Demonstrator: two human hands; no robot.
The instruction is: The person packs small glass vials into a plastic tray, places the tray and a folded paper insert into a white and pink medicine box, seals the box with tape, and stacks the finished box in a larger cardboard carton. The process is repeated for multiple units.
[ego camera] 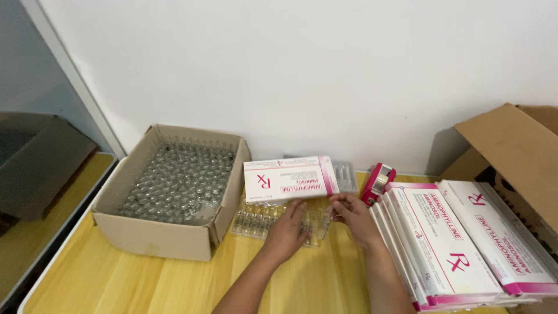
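Observation:
A white and pink carton stands on its long edge in the middle of the wooden table. In front of it lies a clear plastic tray of small glass ampoules. My left hand rests flat on that tray, fingers spread. My right hand has its fingertips at the tray's right end, just under the carton's right corner. Whether it pinches the tray I cannot tell.
An open cardboard box full of several glass vials sits at left. A row of white and pink cartons leans at right, beside a large brown box. A red tape dispenser and a clear empty tray stand behind.

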